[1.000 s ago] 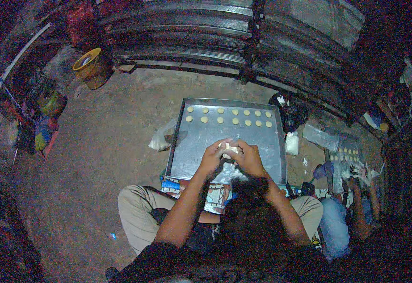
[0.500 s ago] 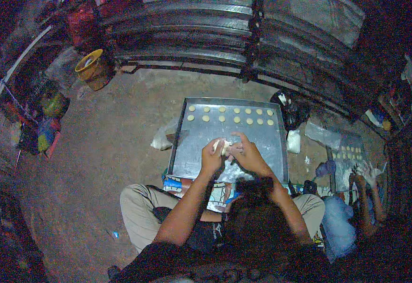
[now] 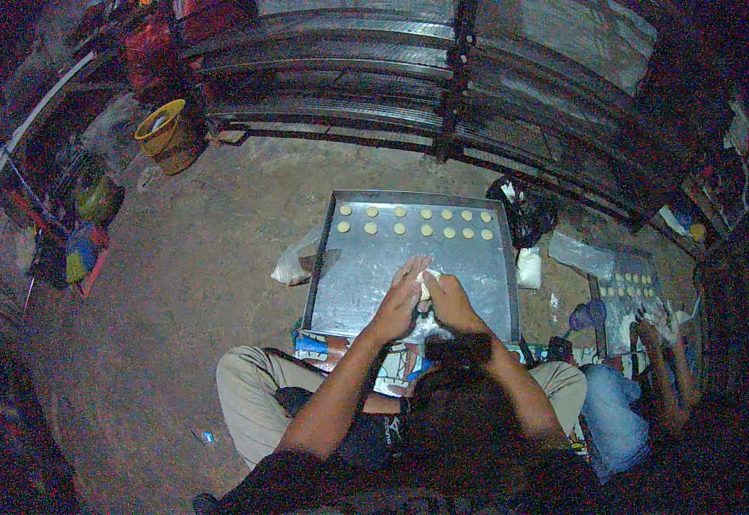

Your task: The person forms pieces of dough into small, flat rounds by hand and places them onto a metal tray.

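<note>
tray (image 3: 353,287) holds pale discs (image 3: 426,215)

A makeshift bakery workshop, seemingly: dark slatted metal rack (image 3: 332,64) at twelve o'clock, rough grey-brown floor (image 3: 160,300), shallow rectangular metal tray (image 3: 349,283) (a second tray (image 3: 615,310) lies towards three o'clock) bearing pale dough discs (image 3: 426,230).

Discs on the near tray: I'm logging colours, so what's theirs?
The discs are pale yellow, clearest in head view.
</note>
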Demonstrator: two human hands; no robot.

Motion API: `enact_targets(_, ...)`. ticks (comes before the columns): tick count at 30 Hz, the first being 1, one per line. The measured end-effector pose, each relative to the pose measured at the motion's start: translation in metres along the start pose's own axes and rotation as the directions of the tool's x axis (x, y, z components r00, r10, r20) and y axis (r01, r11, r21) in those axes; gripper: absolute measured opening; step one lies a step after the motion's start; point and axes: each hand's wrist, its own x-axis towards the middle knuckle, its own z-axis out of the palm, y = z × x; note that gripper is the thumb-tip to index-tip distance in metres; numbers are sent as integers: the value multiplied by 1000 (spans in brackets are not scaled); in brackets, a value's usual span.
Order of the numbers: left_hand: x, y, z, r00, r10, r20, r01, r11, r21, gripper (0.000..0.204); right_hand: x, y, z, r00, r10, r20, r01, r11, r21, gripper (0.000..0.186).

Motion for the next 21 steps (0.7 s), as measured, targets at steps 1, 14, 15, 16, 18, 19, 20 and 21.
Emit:
enact_targets(1, 1, 5, 7, 998, -63, -9, 58, 967, -249, 55, 1, 7, -2, 1000, -1, 7, 1, 1000, -21, 41)
enact_targets(14, 7, 36, -10, 942, -332, 55, 328, 870, -368, 39, -3, -9, -19, 870, 121, 478, -466, 518, 717, 53)
enact_targets(15, 6, 32, -4, 952, -295, -82, 262, 922, -284, 32, -4, -19, -17, 884, 129, 449, -454, 466, 759, 58)
enact_targets(16, 4, 27, 1, 940, -313, -134, 255, 907, -335, 32, -3, -20, -14, 883, 118, 455, -453, 475, 755, 60)
enact_targets(18, 3, 18, 9, 913, -343, -219, 223, 872, -436, 32, -3, -12, -6, 881, 100, 462, -448, 493, 746, 66)
enact_targets(19, 3, 16, 11, 901, -353, -253, 198, 852, -484, 33, -1, 1, -3, 902, 88, 422, -369, 664, 651, 60)
enact_targets(20, 4, 14, 14, 887, -363, -287, 169, 832, -529, 33, 0, 14, 0, 922, 75, 381, -281, 806, 522, 53)
enact_targets(21, 5, 21, 12, 871, -385, -304, 167, 816, -554, 34, 0, 8, 2, 910, 85, 405, -330, 741, 585, 48)
